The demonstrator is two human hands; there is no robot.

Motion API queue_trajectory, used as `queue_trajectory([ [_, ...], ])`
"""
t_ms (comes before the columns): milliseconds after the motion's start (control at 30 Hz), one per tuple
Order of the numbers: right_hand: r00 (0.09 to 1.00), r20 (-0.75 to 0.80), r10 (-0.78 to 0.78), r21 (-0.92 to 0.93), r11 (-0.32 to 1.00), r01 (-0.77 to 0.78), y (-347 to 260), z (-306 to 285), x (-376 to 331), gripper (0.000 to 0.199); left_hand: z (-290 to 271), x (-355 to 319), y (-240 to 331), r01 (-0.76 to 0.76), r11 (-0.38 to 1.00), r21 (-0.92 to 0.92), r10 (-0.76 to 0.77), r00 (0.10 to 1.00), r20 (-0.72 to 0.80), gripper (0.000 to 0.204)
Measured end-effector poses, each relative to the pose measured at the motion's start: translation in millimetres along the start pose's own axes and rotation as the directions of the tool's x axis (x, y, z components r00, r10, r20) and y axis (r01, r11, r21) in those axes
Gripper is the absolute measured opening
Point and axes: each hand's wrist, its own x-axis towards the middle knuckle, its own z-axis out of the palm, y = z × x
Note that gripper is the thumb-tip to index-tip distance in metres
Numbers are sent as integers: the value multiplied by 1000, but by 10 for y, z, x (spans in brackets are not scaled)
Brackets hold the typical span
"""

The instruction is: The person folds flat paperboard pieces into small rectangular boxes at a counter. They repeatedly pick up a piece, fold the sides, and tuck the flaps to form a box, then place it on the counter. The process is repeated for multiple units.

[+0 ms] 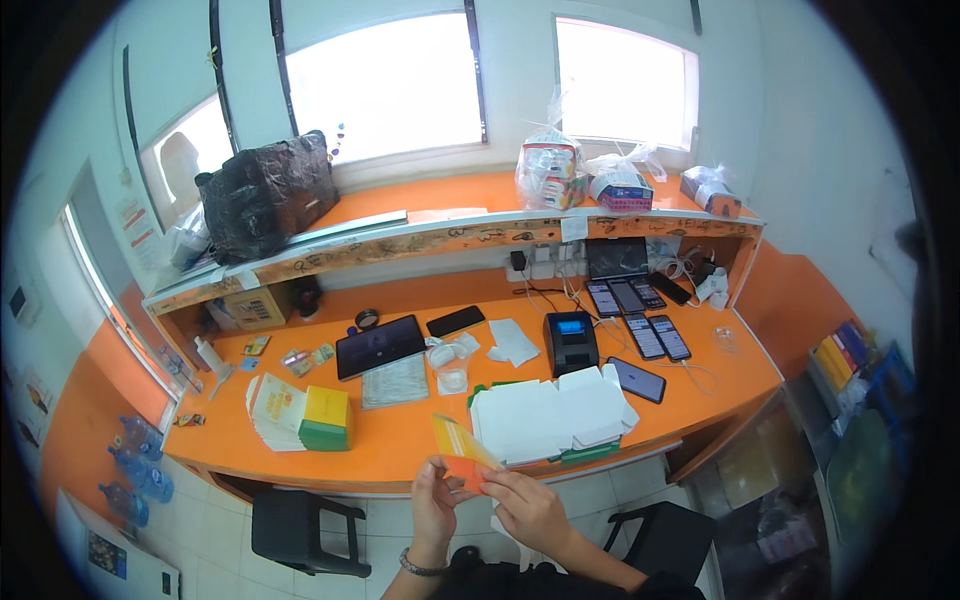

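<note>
Between both hands, just past the desk's front edge, is a yellow and orange printed carton piece (458, 442), thin and partly folded. My left hand (434, 503) pinches its lower left side with the fingertips. From the right, my right hand (528, 508) grips its lower right edge. Behind it lies a stack of flat white carton blanks (545, 412), with green showing along the edges. Farther left, a fanned row of yellow, green and white cartons (322, 418) rests on the orange desk (395, 440).
Several phones (644, 336) and cables lie at the right beside a black desktop device (571, 343). A tablet (381, 347) sits left of centre. Black stools (300, 535) stand below the desk. A black-wrapped bundle (268, 193) and bagged boxes (622, 187) sit on the raised shelf.
</note>
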Motion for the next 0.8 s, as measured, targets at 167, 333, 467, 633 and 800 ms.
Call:
queue_trajectory([
  [167,989,48,141,-16,990,-140,2,-49,-112,22,-138,107,-1,180,919,350,-189,982,-8,19],
  [333,949,-58,310,138,944,-300,136,-262,-105,15,-38,86,131,-13,718,696,-165,968,188,9],
  [467,888,-119,445,273,874,-402,149,-383,-64,10,167,51,142,-425,225,877,129,905,406,7],
  [633,798,-158,582,420,771,-479,84,-289,-55,7,326,-84,-175,-447,275,851,289,883,370,12],
  [800,803,-119,584,455,751,-479,11,-214,-103,6,316,-163,-297,-353,492,796,144,935,325,16],
])
